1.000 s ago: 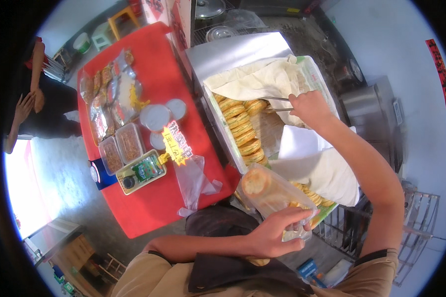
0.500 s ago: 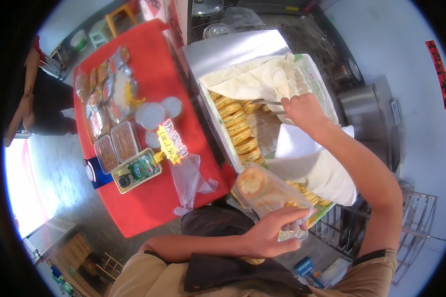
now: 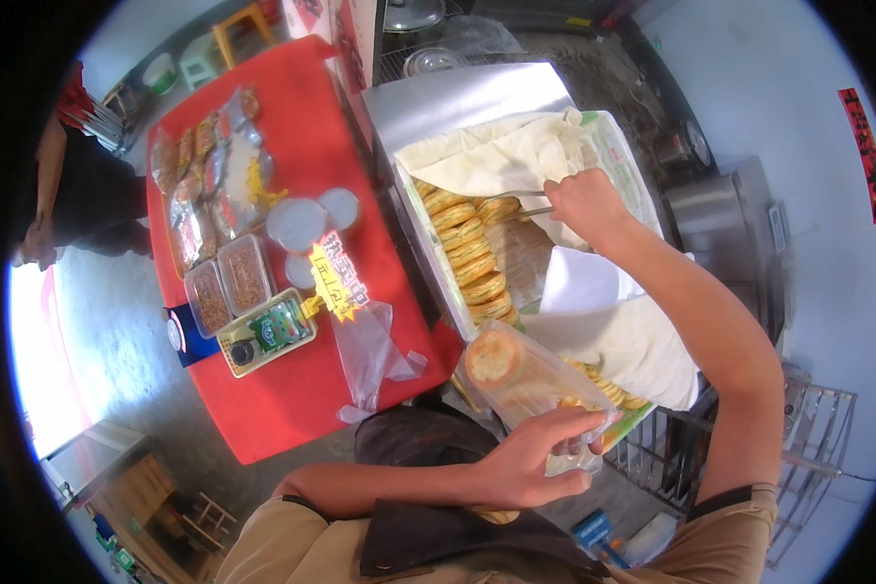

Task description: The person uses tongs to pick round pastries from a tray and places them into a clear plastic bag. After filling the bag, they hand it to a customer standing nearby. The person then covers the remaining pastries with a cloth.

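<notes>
Left hand (image 3: 530, 457) is closed around the rim of a clear bag (image 3: 526, 375), holding it mouth-up just in front of the tray (image 3: 613, 146); one round golden pastry (image 3: 494, 355) already sits inside, near the opening. Beyond it, white cloth (image 3: 603, 311) covers the near half of the tray, with more pastries poking out under its edge. Further out, right hand (image 3: 579, 200) is clenched on metal tongs (image 3: 526, 204), tips over the stacked row of pastries (image 3: 467, 258) along the tray's left side. Can't tell if the tongs have one pinched yet, as the tips sit against the folded cloth. My read: grip a pastry flat across its faces, not by the rim, since these look flaky; keep the bag mouth wide and tilted toward the tray so the carry is short. Left of the tray, red table (image 3: 292, 409) holds packaged snacks (image 3: 204, 195), lids, a yellow sign. Another person stands at the far left.
</notes>
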A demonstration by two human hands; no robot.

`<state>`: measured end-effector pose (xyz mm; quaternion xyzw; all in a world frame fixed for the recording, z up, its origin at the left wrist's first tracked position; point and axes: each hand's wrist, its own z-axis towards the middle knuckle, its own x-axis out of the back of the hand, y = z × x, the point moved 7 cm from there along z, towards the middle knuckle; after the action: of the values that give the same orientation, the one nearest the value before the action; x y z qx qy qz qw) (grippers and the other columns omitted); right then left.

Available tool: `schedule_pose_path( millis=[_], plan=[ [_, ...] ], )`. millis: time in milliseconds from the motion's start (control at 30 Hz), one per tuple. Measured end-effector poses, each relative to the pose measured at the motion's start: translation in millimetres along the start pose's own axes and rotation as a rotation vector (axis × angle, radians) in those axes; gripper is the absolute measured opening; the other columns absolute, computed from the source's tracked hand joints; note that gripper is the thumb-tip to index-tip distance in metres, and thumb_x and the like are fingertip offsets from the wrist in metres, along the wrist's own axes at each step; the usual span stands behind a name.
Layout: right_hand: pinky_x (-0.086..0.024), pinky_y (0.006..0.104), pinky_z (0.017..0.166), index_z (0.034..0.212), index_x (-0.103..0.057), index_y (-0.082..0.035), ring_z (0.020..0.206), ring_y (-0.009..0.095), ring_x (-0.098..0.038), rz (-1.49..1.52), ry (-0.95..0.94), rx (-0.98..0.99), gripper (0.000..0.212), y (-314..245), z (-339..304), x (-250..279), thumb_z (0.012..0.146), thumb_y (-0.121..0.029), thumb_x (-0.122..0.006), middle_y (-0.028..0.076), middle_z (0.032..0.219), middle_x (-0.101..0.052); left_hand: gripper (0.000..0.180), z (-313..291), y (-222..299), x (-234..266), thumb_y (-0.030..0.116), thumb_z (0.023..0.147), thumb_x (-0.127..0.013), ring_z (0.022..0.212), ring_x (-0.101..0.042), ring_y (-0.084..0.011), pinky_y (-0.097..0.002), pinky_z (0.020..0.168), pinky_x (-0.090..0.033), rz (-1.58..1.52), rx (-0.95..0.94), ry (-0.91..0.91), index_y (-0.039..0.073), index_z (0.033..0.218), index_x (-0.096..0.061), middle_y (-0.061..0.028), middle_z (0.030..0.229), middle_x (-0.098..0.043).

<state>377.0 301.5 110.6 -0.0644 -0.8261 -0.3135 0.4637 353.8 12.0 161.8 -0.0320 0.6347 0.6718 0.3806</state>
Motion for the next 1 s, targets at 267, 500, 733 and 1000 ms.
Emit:
schedule_pose_path(
  millis=[267,500,733,1000],
  plan=[
    [-0.054,0.0338,0.069,0.091,-0.07,-0.014,0.082,0.021,-0.075,-0.094,-0.003,-0.008,0.014,-2.1,12.2,-4.6,0.084,-0.024,-0.077,0.002,0.079,-0.075,0.075,-0.7,2.3,-0.5,0.009,0.085,-0.072,0.092,-0.052,-0.0207,-0.0337,0.082,-0.046,-0.013,0.02,0.005,0.002,0.155,-0.046,-0.009,0.114,-0.062],
    [-0.055,0.0368,0.069,0.094,-0.073,-0.013,0.083,0.023,-0.076,-0.063,-0.008,0.014,0.019,-11.6,25.3,-34.0,0.086,-0.03,-0.078,0.004,0.081,-0.076,0.075,-2.7,0.0,-1.3,0.009,0.086,-0.07,0.094,-0.052,-0.0188,-0.0331,0.083,-0.044,-0.013,0.058,-0.009,0.003,0.156,-0.045,-0.009,0.115,-0.063],
    [-0.058,0.0402,0.078,0.095,-0.079,-0.015,0.094,0.026,-0.076,0.201,-0.156,-0.146,0.014,-15.7,12.1,-62.4,0.092,-0.027,-0.071,0.007,0.096,-0.078,0.073,-7.9,-0.1,6.1,0.013,0.09,-0.069,0.101,-0.053,-0.0157,-0.0312,0.087,-0.043,0.024,0.059,-0.022,0.004,0.157,-0.043,-0.0089,0.122,-0.063],
    [-0.056,0.0445,0.079,0.104,-0.077,-0.004,0.084,0.031,-0.073,0.83,-0.015,-0.48,0.048,19.4,-99.3,-71.7,0.091,-0.051,-0.073,0.017,0.088,-0.074,0.074,-4.8,-9.5,8.0,0.025,0.094,-0.07,0.118,-0.056,-0.0173,-0.0323,0.098,-0.043,-0.052,0.115,-0.046,0.001,0.158,-0.041,-0.0094,0.135,-0.058]
  ],
)
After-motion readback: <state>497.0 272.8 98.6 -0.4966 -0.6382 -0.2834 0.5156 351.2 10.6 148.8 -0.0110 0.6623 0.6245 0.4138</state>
